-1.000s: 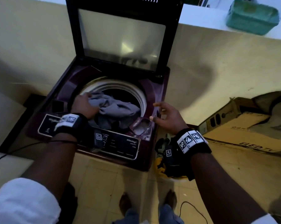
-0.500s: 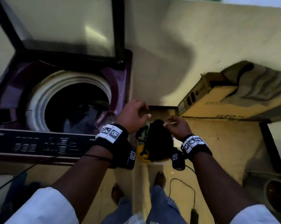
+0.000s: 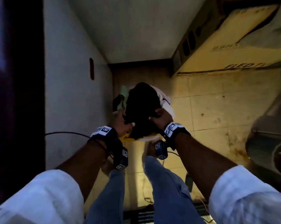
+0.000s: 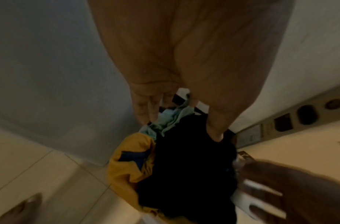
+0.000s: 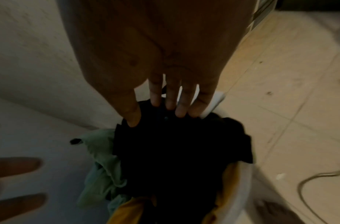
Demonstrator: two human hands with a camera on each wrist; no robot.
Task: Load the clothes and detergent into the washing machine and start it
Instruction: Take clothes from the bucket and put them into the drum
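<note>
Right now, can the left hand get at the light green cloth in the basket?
Probably yes. The left hand hangs right above the light green cloth, which lies uncovered beside the black garment; nothing lies between them.

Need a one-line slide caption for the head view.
Both hands, left hand and right hand, reach onto a black garment atop a pile of clothes in a white basket on the floor.

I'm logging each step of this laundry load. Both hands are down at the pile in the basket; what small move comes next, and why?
Probably close both hands on the black garment and lift it. The left hand and right hand already flank it, fingertips touching, and it tops the pile.
</note>
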